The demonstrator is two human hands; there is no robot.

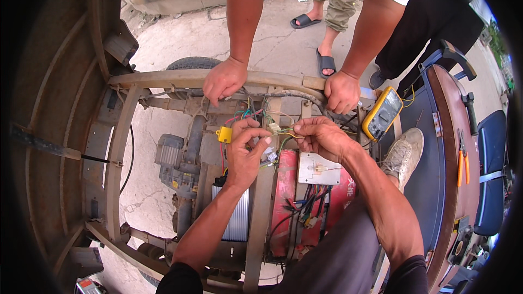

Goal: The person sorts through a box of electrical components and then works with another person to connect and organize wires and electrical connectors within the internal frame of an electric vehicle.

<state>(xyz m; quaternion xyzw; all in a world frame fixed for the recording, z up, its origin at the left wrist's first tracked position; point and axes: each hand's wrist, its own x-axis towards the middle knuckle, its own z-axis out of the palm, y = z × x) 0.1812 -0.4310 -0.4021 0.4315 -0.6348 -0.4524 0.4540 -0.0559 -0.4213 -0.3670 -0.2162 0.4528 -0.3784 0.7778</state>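
Observation:
Over the open vehicle frame, my left hand (244,152) is closed, its fingertips at a small white plug connector (274,128) with thin wires. Just to its right, my right hand (322,137) pinches a thin yellow wire (289,134) that runs toward the connector. Beside my left fingers sits a yellow box-shaped part (224,134). Below my hands are a silver finned controller box (237,215), a white flat module (319,169) and a bundle of colored wires with plugs (311,204). The fingertips partly hide where the wire and connector meet.
A co-worker's two hands (225,80) rest on the far frame rail (261,79). A yellow multimeter (382,113) leans at the right, near my shoe (403,155). Orange-handled pliers (463,163) lie on a brown panel. A motor (177,166) sits at left.

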